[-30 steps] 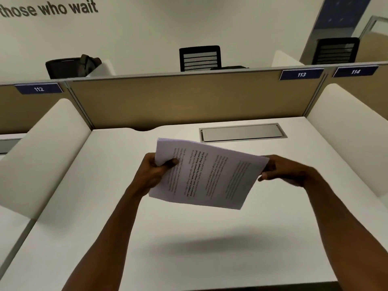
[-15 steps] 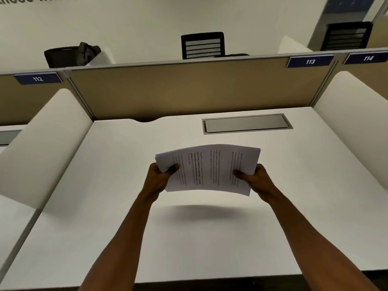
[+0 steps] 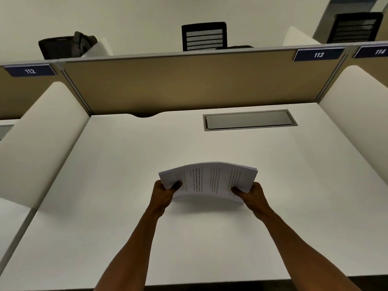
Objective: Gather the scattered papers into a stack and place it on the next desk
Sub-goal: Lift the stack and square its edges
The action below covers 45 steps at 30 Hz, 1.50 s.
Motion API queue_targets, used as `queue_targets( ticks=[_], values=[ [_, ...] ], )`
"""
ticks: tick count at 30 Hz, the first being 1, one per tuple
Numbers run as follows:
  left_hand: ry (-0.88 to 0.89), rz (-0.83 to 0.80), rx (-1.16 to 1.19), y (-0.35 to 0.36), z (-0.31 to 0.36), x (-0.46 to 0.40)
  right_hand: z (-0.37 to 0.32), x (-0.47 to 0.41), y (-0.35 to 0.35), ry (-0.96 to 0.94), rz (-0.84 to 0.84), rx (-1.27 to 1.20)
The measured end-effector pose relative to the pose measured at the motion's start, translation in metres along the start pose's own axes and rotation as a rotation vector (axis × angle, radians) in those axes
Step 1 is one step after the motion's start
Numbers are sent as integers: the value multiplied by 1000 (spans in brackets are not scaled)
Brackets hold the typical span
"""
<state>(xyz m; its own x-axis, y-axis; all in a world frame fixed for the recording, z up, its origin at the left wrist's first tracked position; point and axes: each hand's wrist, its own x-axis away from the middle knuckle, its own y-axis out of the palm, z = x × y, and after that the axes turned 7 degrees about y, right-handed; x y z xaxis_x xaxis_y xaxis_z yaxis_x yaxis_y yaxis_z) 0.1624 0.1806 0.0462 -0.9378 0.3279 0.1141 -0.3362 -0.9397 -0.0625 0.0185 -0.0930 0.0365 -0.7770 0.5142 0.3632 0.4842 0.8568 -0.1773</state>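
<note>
Gathering looks done: my left hand (image 3: 162, 193) and right hand (image 3: 255, 195) pinch the stack (image 3: 210, 179) above the worktop (image 3: 105, 185); setting it down remains.

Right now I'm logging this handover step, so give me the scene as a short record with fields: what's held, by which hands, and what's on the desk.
held item: paper stack, bowed upward in the middle
left hand: grips the stack's left end
right hand: grips the stack's right end
stack contact: near edge at or just above the desk; contact unclear
desk fixtures: closed grey cable hatch
desk label: 113
</note>
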Motion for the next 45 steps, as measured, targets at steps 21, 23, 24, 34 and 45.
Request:
queue_targets(
  ticks=[21, 23, 24, 34, 45],
  values=[
    [-81, 21, -8, 3, -3, -2, 11, -12, 2, 9, 35, 60],
    [-92, 28, -7, 2, 2, -3, 4, -14, -1, -30, 24, 105],
    [-99, 30, -2, 1, 4, -3, -1, -14, -4, -55, 10, 126],
    [-195, -3, 219, -7, 13, 14, -85, -20, -27, -175, -278, 237],
    [410, -50, -531, -31, 111, 0, -195, 1, -21, -264, -493, 499]
  ],
)
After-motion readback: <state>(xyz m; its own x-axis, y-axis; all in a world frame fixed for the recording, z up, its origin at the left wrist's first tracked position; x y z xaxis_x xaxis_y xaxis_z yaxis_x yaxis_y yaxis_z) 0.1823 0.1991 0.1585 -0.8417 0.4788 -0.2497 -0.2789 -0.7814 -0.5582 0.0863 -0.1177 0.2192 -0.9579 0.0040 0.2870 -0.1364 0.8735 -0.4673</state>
